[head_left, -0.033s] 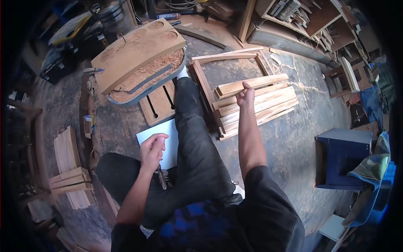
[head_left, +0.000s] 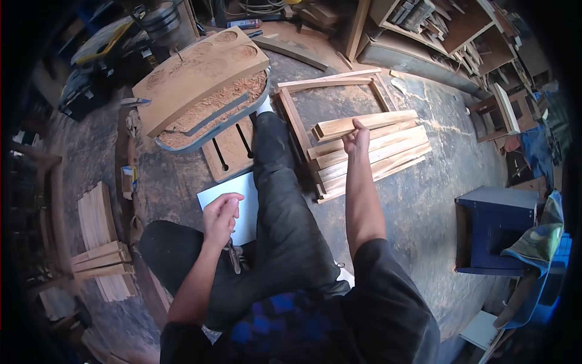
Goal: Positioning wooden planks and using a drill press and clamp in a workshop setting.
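Observation:
My right hand [head_left: 356, 139] is closed on a wooden strip [head_left: 388, 120], which looks doubled at its near left end. The strip lies above a row of similar pale strips [head_left: 388, 145] side by side at the front of a rectangular wooden frame [head_left: 293, 121]. My left hand [head_left: 220, 217] is curled over my lap, fingers drawn in. Below its heel shows a dark metal tool [head_left: 234, 258]; whether the fingers grip it is hidden. A white sheet [head_left: 245, 209] lies under that hand, beside my outstretched leg.
A drill's bit [head_left: 179, 56] stands over a thick wooden board [head_left: 203, 76] with round recesses and shavings. More wood strips [head_left: 97, 215] are stacked at left. Shelves [head_left: 424, 51] stand at the far right, a dark blue box [head_left: 494, 227] at right.
My right hand and the wooden strip have shifted very slightly to the right and toward me. My left hand has stayed in place.

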`<state>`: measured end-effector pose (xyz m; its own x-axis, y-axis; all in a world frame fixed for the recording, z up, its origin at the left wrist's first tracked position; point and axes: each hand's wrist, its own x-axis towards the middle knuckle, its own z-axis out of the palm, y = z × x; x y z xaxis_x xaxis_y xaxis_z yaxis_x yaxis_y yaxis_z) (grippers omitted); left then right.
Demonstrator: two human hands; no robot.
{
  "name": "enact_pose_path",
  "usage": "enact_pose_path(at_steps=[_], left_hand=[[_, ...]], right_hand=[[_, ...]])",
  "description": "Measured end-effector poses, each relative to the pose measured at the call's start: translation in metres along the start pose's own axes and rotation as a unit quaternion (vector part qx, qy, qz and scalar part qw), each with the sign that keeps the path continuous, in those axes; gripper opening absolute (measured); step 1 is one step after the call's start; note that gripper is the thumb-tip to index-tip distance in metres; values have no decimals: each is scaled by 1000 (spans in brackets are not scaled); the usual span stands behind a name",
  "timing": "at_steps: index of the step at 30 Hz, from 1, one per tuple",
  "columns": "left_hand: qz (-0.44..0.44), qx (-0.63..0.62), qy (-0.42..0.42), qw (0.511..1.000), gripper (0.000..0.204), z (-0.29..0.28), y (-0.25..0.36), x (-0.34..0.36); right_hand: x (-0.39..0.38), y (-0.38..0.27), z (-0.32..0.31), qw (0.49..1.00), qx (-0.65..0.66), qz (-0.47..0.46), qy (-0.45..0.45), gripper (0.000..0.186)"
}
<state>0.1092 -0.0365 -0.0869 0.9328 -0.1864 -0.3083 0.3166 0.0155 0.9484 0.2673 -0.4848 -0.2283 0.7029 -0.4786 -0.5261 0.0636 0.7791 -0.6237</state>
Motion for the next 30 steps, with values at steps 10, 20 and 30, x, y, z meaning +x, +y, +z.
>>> enact_pose_path(at_steps=[10,20,30], left_hand=[[0,14,-15,1000,28,3,0,2],[3,17,-23,1000,30,5,2,1],[15,37,-28,999,30,3,2,1]], right_hand=[[-3,-2,-10,998,27,-24,54,29],[-44,19,17,988,84,43,121,53],[4,36,-26,993,3,-25,113,22]])
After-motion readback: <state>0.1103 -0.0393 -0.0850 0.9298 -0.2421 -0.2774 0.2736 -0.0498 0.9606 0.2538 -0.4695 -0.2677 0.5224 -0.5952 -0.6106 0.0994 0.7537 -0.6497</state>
